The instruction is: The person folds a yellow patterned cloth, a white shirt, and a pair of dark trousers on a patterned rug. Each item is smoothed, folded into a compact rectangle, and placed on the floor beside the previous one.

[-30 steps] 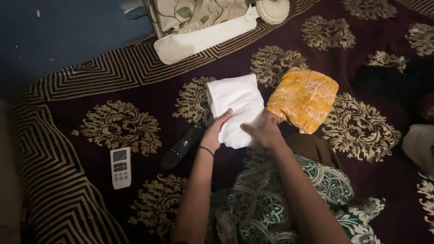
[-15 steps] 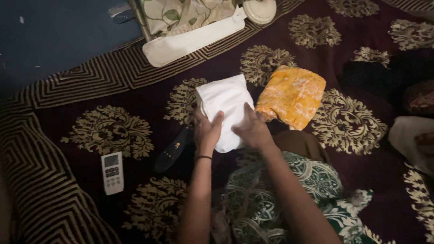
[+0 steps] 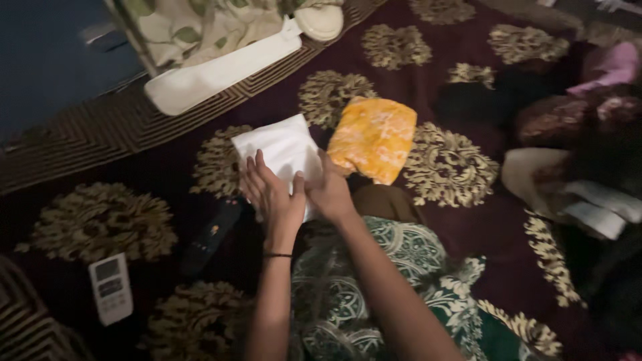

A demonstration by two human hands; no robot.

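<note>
on the dark patterned rug (image 3: 468, 220), both hands sit on the folded white cloth (image 3: 281, 144), which lies flat just left of the folded orange cloth (image 3: 373, 137), their edges about touching. left hand (image 3: 271, 194) is spread flat with fingers open on the near left part of the white cloth; a second ago it only had fingertips curled at the edge. right hand (image 3: 330, 194) presses the near right corner, fingers loosely bent, not gripping anything as far as i can see. compared with before, the whole view has swung right and down, so the white remote (image 3: 110, 289) and black remote (image 3: 208, 235) now sit lower left, and a pile of clothes (image 3: 588, 174) shows at right.
</note>
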